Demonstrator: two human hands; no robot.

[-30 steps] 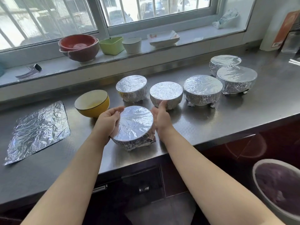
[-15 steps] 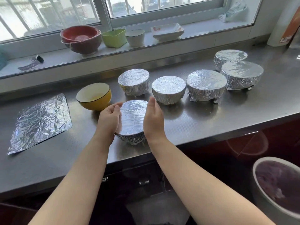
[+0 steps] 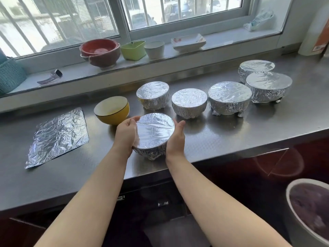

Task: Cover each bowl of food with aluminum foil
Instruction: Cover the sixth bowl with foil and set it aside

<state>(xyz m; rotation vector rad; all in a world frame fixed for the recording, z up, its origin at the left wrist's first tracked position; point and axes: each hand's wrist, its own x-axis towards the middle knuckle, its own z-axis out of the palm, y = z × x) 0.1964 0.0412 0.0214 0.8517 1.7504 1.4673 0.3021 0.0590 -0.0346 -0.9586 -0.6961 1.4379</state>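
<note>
1. Six bowls on the steel counter [image 3: 231, 139] wear foil; their contents are hidden. The yellow bowl [image 3: 111, 110] stands uncovered toward the counter's back edge, left of the row, with only a yellowish smear visible inside.
2. A loose foil sheet [image 3: 58, 136] lies flat toward the counter's left end. The windowsill [image 3: 222, 45] behind carries a red bowl [image 3: 99, 51], a green tub [image 3: 133, 49], a white cup [image 3: 154, 49] and a shallow dish [image 3: 188, 41].
3. The nearest foil-covered bowl [image 3: 154, 132] sits close to the counter's front edge, clasped on either side by the left hand [image 3: 125, 135] and the right hand [image 3: 176, 138], palms pressed to its wrapped wall.
</note>
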